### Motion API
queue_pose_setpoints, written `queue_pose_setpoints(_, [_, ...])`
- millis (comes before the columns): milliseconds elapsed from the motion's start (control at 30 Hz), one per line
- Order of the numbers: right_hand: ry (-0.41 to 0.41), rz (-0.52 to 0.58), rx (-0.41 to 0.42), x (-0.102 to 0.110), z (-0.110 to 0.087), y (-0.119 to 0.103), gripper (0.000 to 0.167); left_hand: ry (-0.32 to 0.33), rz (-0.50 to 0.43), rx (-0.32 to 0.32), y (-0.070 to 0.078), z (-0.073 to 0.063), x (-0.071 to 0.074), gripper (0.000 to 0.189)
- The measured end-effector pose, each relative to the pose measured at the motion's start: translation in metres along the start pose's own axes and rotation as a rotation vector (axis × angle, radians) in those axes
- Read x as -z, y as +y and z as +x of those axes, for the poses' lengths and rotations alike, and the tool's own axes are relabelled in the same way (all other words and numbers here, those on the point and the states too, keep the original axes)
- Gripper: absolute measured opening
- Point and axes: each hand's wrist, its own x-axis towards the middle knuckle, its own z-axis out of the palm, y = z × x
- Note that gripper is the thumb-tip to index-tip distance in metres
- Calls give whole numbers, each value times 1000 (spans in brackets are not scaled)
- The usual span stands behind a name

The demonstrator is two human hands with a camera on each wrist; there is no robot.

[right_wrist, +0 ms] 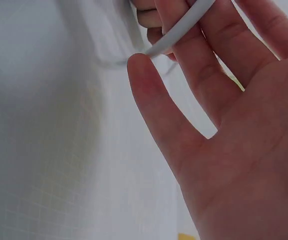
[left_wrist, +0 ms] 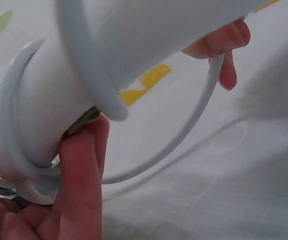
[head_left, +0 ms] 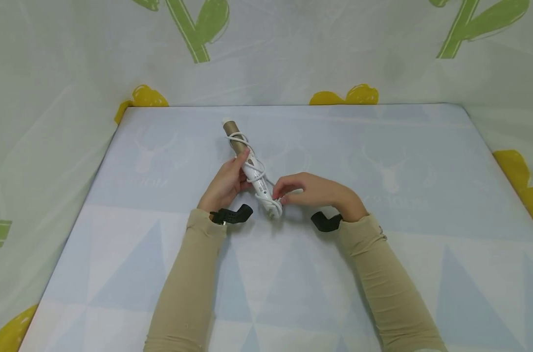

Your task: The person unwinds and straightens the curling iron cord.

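Observation:
A curling iron (head_left: 231, 128) with a gold barrel and white handle lies slantwise above the table, its barrel end pointing away to the upper left. White cord (left_wrist: 202, 105) is wound around it in loose loops. My left hand (head_left: 224, 183) grips the iron near its middle, thumb along the top; in the left wrist view, fingers of that hand (left_wrist: 79, 185) press against the white handle. Near the handle's lower end, my right hand (head_left: 317, 189) pinches the cord. The right wrist view shows the cord (right_wrist: 181, 30) between thumb and fingers.
The table (head_left: 337, 293) wears a pale blue and white cloth with triangles and deer heads. A curtain (head_left: 271, 49) printed with green leaves and yellow shapes hangs behind and along the sides. A black wrist-camera mount (head_left: 233, 214) sits at the left wrist, another (head_left: 326, 222) at the right.

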Motion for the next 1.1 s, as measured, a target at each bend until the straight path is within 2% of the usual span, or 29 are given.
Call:
queue_pose_setpoints(267, [-10,25,-33,2,-7,-28,15,6,-18,3,1,0,-1,54])
queue_pose_setpoints(433, [-2,17,-55,0,-2,-11,14,-16,-4,23,2,-2,-2,59])
queue_pose_setpoints(633, [0,14,-71,-3,3,4,11,-82,34,33,3,-3,3,69])
queue_pose_setpoints(833, [-4,0,-66,-4,5,7,11,-193,5,36,-1,-2,8,61])
queue_pose_setpoints(933, [3,-1,-68,-4,6,6,11,-237,-26,36,-2,-2,10,51])
queue_pose_setpoints(1100, [35,-3,-68,-6,8,5,7,-259,-32,35,-2,-3,12,36])
